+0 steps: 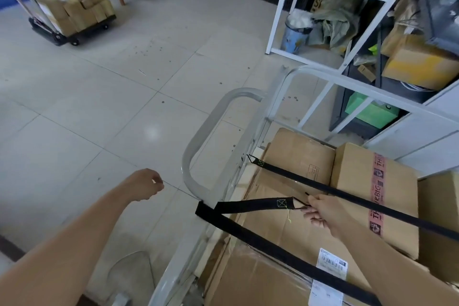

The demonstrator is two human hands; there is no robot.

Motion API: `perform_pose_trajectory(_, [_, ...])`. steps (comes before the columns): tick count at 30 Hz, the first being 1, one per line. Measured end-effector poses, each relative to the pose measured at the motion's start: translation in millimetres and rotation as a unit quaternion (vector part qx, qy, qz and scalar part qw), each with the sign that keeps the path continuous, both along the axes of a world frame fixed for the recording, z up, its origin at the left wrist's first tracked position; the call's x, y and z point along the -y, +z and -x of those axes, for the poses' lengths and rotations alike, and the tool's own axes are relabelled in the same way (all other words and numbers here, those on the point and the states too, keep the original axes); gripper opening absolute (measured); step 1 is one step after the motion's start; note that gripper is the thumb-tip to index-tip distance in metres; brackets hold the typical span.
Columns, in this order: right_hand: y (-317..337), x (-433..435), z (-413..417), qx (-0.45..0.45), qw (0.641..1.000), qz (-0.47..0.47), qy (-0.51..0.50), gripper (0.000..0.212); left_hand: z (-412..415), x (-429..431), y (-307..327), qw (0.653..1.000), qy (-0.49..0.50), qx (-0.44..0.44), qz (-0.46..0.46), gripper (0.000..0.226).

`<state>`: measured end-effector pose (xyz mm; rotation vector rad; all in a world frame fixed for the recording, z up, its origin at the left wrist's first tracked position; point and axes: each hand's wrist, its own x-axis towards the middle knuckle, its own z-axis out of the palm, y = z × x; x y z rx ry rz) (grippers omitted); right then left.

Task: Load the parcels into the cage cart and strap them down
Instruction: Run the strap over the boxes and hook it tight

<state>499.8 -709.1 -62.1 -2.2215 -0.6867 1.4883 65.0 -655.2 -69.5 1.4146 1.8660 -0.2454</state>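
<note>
Parcels of brown cardboard [298, 159] lie packed in the grey tubular metal cage cart [198, 136] in the head view. The right hand [325, 211] reaches over them, fingers [313, 215] pinching the thin wire hook [299, 203] at the end of a black webbing strap [248, 205] that wraps the cart's side rail. A second black strap [360, 196], hooked to the cart's side, lies across the parcels. The left hand [146, 185] hangs above the pale tiled floor [99, 107], fingers loosely curled, holding nothing.

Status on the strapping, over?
Right hand holds near strap by its hook, unhooked. Left hand free. Far strap hooked to cart. Parcels loaded.
</note>
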Motion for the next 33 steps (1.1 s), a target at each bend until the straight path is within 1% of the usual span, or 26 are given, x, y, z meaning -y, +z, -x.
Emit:
perform_pose_trajectory(2, [12,3,-5,-0.012,0.999,-0.022,-0.022,0.018,1,-8,13,0.998,-0.011,-0.036,-0.059,0.011])
perform_pose_trajectory(4, [25,7,-9,-0.012,0.998,-0.041,-0.037,0.017,-7,-16,30,0.992,-0.026,-0.067,-0.108,0.017])
perform_pose_trajectory(7, [39,12,-16,0.002,0.996,-0.068,-0.05,0.016,-34,-27,59,0.98,-0.047,-0.081,-0.176,0.021])
perform_pose_trajectory(11, [53,16,-27,0.005,0.993,-0.094,-0.067,0.018,-86,-35,92,0.959,-0.107,-0.073,-0.251,0.022])
perform_pose_trajectory(15, [74,23,-41,0.018,0.991,-0.12,-0.061,0.017,-145,-36,109,0.939,-0.188,-0.038,-0.284,0.024])
perform_pose_trajectory(19, [83,30,-64,0.047,0.986,-0.149,-0.058,0.016,-217,-24,111,0.922,-0.278,0.008,-0.27,0.025])
perform_pose_trajectory(22, [85,33,-87,0.047,0.984,-0.165,-0.057,0.017,-271,-10,105,0.917,-0.329,0.05,-0.222,0.02])
perform_pose_trajectory(25, [88,34,-114,0.054,0.983,-0.173,-0.044,0.015,-323,2,97,0.915,-0.363,0.079,-0.161,0.024])
perform_pose_trajectory(29, [88,34,-148,0.047,0.98,-0.191,-0.032,0.014,-378,13,90,0.916,-0.368,0.127,-0.098,0.031])
perform_pose_trajectory(31, [86,32,-163,0.027,0.979,-0.197,-0.041,0.014,-402,16,86,0.926,-0.335,0.163,-0.064,0.032])
perform_pose_trajectory(33, [84,28,-176,-0.003,0.975,-0.206,-0.082,0.015,-421,17,84,0.938,-0.279,0.202,-0.045,0.033])
